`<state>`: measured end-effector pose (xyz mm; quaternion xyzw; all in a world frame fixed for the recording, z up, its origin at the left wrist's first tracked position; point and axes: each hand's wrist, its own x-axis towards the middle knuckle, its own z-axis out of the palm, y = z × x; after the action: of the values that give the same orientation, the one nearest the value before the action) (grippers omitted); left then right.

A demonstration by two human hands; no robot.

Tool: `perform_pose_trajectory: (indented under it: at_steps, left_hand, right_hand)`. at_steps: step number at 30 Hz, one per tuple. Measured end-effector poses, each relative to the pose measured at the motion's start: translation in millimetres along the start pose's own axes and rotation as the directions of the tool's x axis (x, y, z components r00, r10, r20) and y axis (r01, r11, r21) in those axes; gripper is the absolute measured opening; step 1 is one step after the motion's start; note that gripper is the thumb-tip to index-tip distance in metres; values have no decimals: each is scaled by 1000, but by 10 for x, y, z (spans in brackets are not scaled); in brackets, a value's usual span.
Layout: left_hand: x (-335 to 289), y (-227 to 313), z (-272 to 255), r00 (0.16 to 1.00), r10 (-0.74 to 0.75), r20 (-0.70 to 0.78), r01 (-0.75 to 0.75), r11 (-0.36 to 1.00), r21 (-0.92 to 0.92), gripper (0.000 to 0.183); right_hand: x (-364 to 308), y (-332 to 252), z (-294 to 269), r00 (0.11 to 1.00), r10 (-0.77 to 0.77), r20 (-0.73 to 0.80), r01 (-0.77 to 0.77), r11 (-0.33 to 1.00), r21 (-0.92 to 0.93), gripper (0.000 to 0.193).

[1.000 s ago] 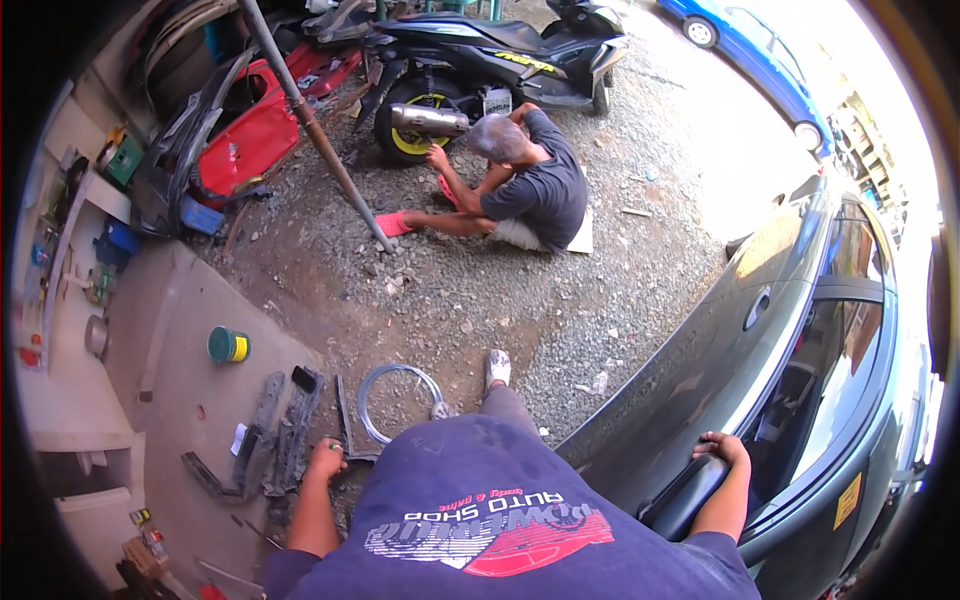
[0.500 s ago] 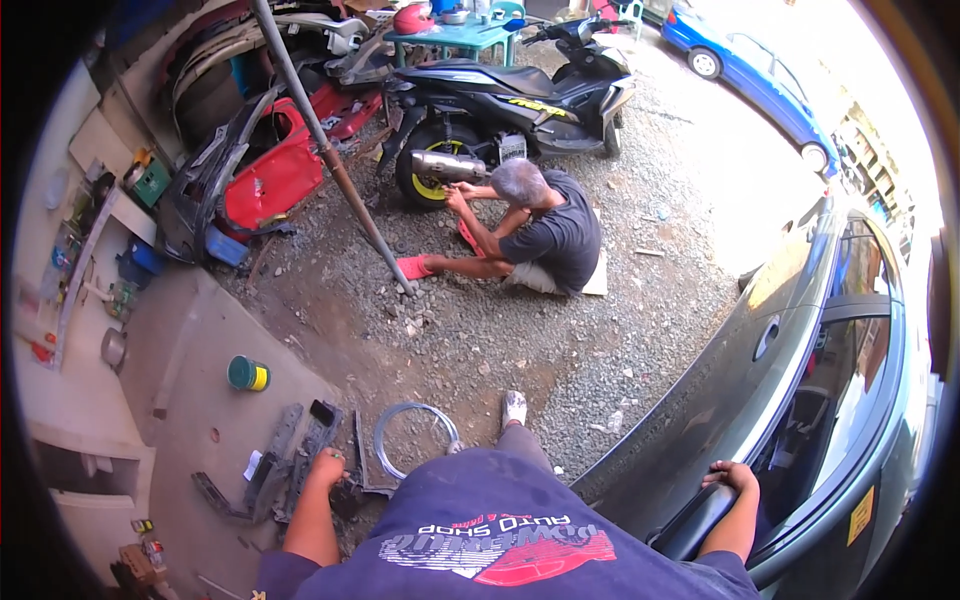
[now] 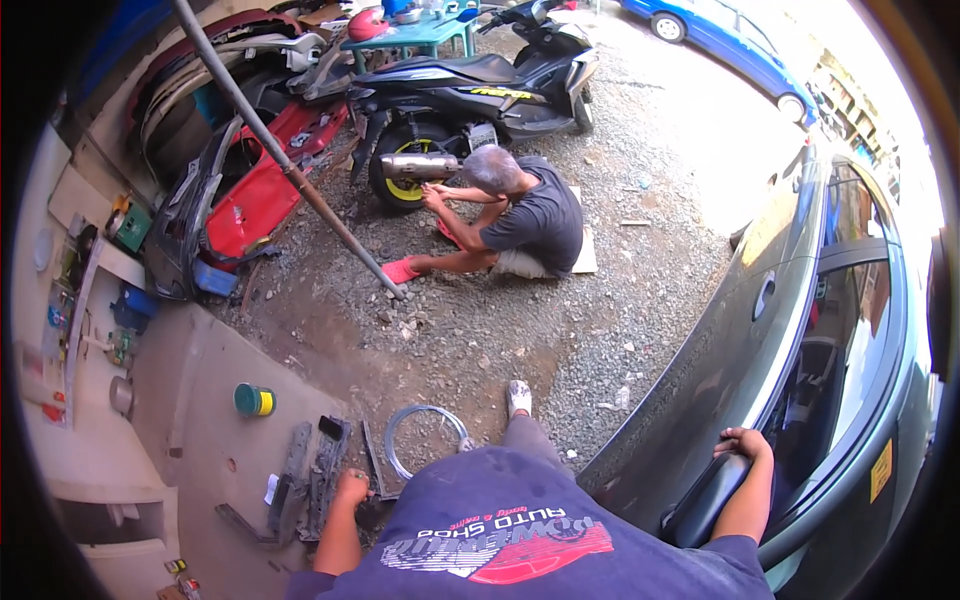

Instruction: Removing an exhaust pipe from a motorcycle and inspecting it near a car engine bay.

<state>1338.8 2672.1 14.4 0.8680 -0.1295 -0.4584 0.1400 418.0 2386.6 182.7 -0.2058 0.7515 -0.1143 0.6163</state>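
Observation:
On my right, my right hand [image 3: 744, 443] rests at the top of a black side mirror [image 3: 706, 500] on a dark green-grey car [image 3: 690, 400]. Its fingers stretch out and stand slightly apart. My left hand [image 3: 352, 486] hangs at my left side, fingers curled in; whatever may be inside them is hidden. Below and beside it, dark, dirty plastic car parts [image 3: 322, 470] lie on the concrete, apart from the hand as far as I can see. A coil of pale wire or tubing [image 3: 392, 446] lies on the ground in front of me.
A person [image 3: 545, 225] sits low beside a black scooter [image 3: 490, 95], hands near its exhaust. A slanting metal pole [image 3: 290, 165] stands left of them. A green can [image 3: 254, 400] sits on the concrete. Old bumpers [image 3: 245, 215] pile up at far left; a blue car [image 3: 735, 45] is beyond.
My view has shifted, so the scooter, pole and seated person appear further left and higher. My right hand stays at the mirror, its fingers lifted a little. My left hand remains low and curled.

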Motion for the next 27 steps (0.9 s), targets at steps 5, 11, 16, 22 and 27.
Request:
perform_pose_trajectory:
  at_steps: [5,11,16,22,27]
  left_hand:
    - [-137,-123,140,991,-104,80,100,993,55,28]
    - [-101,-303,-7,993,-99,60,99,995,-8,28]
    - [-74,-242,-94,997,-80,16,81,993,-88,30]
    - [-125,-102,-113,995,-94,22,95,995,-29,32]
    - [-171,-72,-141,997,-72,14,73,996,-58,33]
  right_hand:
    - [41,56,-64,1000,-16,-8,16,999,43,41]
    - [9,24,-11,1000,-8,-25,9,1000,19,38]
    - [-24,-10,9,1000,8,-26,-8,1000,8,38]
    - [-24,-23,14,999,-7,-33,7,1000,6,40]
    - [-65,-30,34,1000,0,-31,1,999,35,40]
